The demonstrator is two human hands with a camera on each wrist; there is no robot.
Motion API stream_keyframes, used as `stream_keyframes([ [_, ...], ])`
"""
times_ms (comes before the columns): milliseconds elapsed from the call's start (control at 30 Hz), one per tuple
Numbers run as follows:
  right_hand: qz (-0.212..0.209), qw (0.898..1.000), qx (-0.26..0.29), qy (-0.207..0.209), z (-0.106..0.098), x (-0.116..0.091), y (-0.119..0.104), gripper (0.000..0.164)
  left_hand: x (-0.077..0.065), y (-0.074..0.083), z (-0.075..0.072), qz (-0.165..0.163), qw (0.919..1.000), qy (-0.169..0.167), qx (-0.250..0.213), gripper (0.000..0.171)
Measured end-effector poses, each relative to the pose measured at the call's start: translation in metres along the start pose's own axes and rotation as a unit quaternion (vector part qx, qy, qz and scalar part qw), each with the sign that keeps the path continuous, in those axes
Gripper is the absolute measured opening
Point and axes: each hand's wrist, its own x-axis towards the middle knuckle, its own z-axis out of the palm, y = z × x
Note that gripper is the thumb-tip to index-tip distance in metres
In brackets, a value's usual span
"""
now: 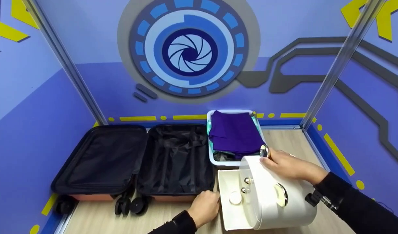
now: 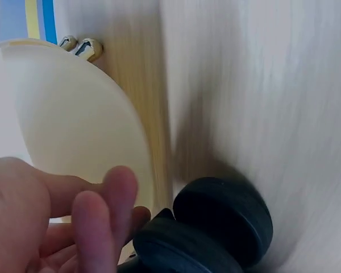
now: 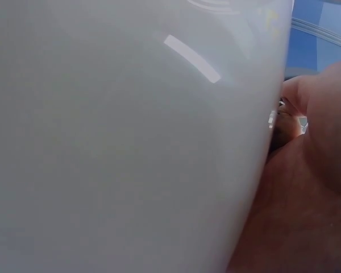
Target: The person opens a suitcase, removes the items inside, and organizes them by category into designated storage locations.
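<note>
A glossy white storage box [image 1: 280,191] with rounded sides stands on the table at front right. One shallow drawer [image 1: 231,219] slides out of its left face and holds a small round white item [image 1: 235,198]. Two round metal knobs [image 1: 246,189] sit on that face behind it. My left hand [image 1: 205,206] holds the drawer at its outer front, fingers curled; the spot they grip is hidden. At the box top, my right hand [image 1: 285,164] grips the shiny metal handle [image 1: 264,151]. White casing [image 3: 131,142] fills most of the right wrist view.
An open suitcase [image 1: 98,162] with black lining lies to the left, its black wheels [image 2: 221,219] close to my left hand. Behind the box stands a light plastic basket [image 1: 224,163] with folded purple cloth [image 1: 234,133]. Blue walls [image 1: 104,84] enclose the table on three sides.
</note>
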Motion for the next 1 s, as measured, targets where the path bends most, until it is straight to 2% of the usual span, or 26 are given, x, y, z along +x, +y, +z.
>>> stream_keyframes([
  [200,0.003,1.0,-0.005,-0.001,0.001,-0.001,-0.001,0.038,0.004,0.001,-0.003,0.003,1.0,0.001,-0.007,0.015],
  [333,0.0,1.0,-0.008,0.005,0.001,0.0,-0.002,0.034,0.007,0.004,-0.003,0.012,0.9998,0.016,0.005,0.015],
  [467,-0.01,1.0,-0.007,0.01,0.002,0.001,-0.003,0.029,0.011,0.008,0.0,0.024,0.9989,0.032,0.024,0.017],
  [800,-0.01,1.0,-0.011,0.007,0.002,0.002,-0.002,0.03,0.025,0.018,0.008,0.038,0.9978,0.047,0.026,0.019],
  [1000,-0.005,1.0,-0.013,0.005,0.001,0.001,0.001,0.033,0.031,0.026,0.012,0.029,0.9986,0.042,0.016,0.02],
])
